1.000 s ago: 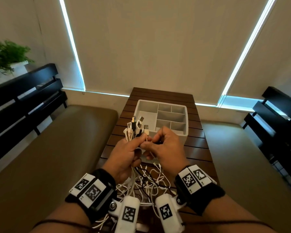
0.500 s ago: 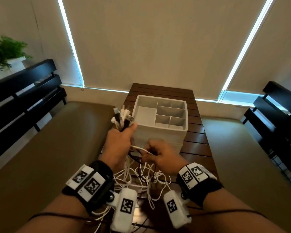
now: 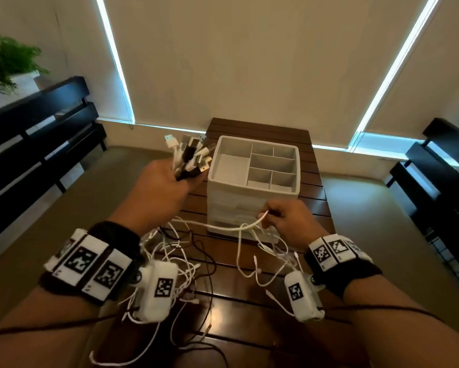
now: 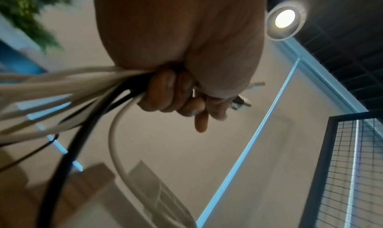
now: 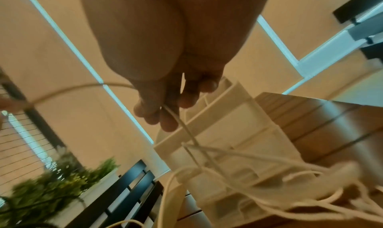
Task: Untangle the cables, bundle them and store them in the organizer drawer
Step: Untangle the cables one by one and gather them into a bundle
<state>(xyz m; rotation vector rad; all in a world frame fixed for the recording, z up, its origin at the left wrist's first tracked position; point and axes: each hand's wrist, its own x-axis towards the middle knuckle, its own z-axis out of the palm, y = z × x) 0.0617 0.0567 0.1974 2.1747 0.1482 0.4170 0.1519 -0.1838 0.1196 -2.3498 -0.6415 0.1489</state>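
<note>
My left hand (image 3: 167, 179) is raised left of the white organizer (image 3: 252, 197) and grips a bunch of white and black cables (image 3: 190, 158) just below their plug ends; the left wrist view shows its fingers (image 4: 165, 94) curled round the cables (image 4: 72, 90). My right hand (image 3: 286, 221) is in front of the organizer's drawers and pinches one white cable (image 3: 239, 226), which runs taut toward the left hand. In the right wrist view the fingertips (image 5: 163, 117) pinch that white cable (image 5: 182, 126). The rest of the tangle (image 3: 186, 264) lies on the wooden table (image 3: 260, 285).
The organizer has open top compartments (image 3: 272, 164) and stands mid-table. Padded benches with black slatted backs (image 3: 37, 123) flank the table. A potted plant (image 3: 8, 59) stands at the far left. Blinds cover the windows behind.
The hands have parted: my left hand lifted the plug bunch up and to the left, and my right hand drew one white cable down and to the right, so it now runs taut.
</note>
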